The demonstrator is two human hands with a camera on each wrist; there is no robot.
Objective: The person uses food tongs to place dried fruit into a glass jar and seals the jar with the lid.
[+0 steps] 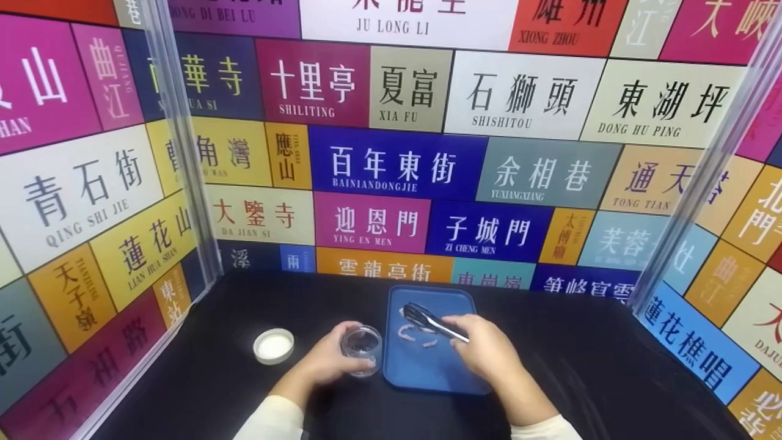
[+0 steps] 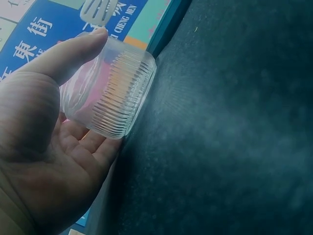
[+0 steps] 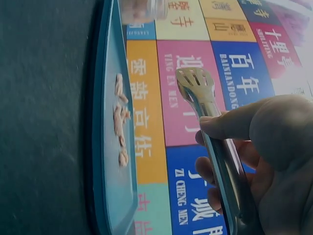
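My left hand (image 1: 324, 362) holds a clear glass jar (image 2: 124, 93) with ribbed sides, thumb on one side and fingers round the other. The jar has no lid on it and is beside the tray's left edge. My right hand (image 1: 489, 351) grips metal tongs (image 3: 220, 156) with slotted heads, thumb on one arm and fingers on the other. The tongs are over the blue tray (image 1: 421, 376). Several pale pinkish curled pieces (image 3: 120, 122) lie on the tray; in the head view the heads overlap some of them. Between the heads I see nothing held.
A round white lid (image 1: 274, 346) lies on the black tabletop (image 1: 201, 373) left of the jar. Behind the table stands a wall of coloured signs (image 1: 397, 162), with clear upright posts (image 1: 189, 140) at the left and right corners.
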